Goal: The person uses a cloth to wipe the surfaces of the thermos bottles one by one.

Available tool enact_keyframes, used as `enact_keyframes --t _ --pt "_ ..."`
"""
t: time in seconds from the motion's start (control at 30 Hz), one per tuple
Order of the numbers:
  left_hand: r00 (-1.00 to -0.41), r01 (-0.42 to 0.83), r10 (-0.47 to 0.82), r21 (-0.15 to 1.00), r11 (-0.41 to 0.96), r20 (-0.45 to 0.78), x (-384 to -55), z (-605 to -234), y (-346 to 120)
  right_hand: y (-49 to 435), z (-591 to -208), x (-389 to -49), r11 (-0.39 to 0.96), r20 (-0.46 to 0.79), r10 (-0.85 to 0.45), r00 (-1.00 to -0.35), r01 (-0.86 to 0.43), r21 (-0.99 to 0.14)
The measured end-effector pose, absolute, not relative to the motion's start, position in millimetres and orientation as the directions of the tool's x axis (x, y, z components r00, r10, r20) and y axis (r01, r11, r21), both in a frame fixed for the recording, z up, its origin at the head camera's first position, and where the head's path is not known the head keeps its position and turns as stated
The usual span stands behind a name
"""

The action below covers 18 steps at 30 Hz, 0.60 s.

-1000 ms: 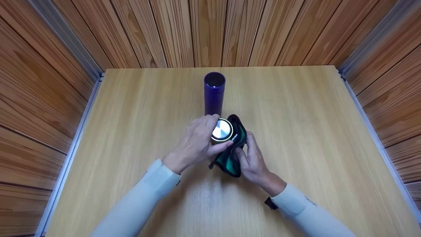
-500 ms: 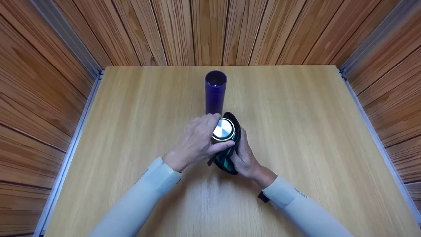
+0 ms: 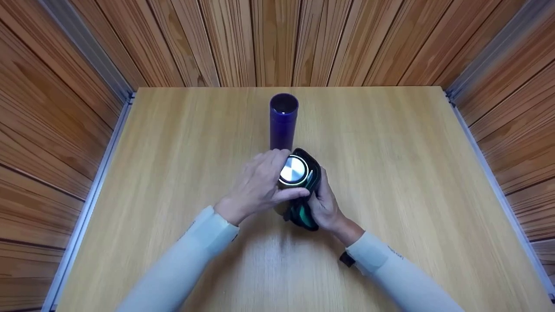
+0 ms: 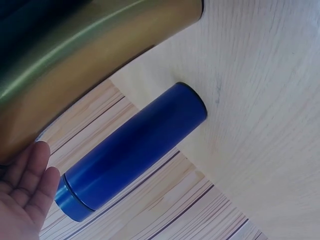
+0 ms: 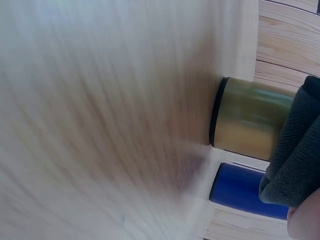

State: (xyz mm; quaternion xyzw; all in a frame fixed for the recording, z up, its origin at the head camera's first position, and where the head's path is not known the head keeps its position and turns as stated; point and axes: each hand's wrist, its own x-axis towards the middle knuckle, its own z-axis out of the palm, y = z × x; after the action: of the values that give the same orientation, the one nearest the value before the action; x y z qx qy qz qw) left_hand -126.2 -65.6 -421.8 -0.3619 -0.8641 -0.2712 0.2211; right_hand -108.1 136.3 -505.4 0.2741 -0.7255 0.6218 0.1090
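A gold bottle (image 5: 250,117) with a shiny silver lid (image 3: 293,170) stands upright at the middle of the table, its black base ring at the tabletop. My left hand (image 3: 260,180) grips it near the top, thumb on the near side and fingers on the far side. In my right hand (image 3: 326,206) is a dark cloth (image 5: 295,155) with green inner faces, held folded against the bottle's right side. The cloth partly hides the bottle in the right wrist view. Just behind stands a blue-purple bottle (image 3: 283,125), untouched by either hand.
The wooden table (image 3: 412,173) extends around both bottles. Wood-plank walls (image 3: 277,43) close it in at the back and sides, with grey metal rails (image 3: 91,197) along the side edges.
My right hand has moved left with the cloth, bringing it from loosely spread beside the gold bottle to wrapped against its side. My left hand stays on the bottle.
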Motion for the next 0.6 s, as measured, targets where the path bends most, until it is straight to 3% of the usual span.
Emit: enact_keyframes --t 0.37,0.6 --pt "-0.656 0.731 0.499 0.312 0.607 0.566 -126.1 -421.4 -64.2 142.2 -503.0 -108.2 0.034 0.419 -0.177 -0.891 -0.431 -0.902" --pt "-0.664 0.726 0.493 0.325 0.606 0.563 -124.5 -421.7 -63.7 146.6 -509.5 -105.7 0.1 0.322 -0.173 -0.931 -0.341 -0.935"
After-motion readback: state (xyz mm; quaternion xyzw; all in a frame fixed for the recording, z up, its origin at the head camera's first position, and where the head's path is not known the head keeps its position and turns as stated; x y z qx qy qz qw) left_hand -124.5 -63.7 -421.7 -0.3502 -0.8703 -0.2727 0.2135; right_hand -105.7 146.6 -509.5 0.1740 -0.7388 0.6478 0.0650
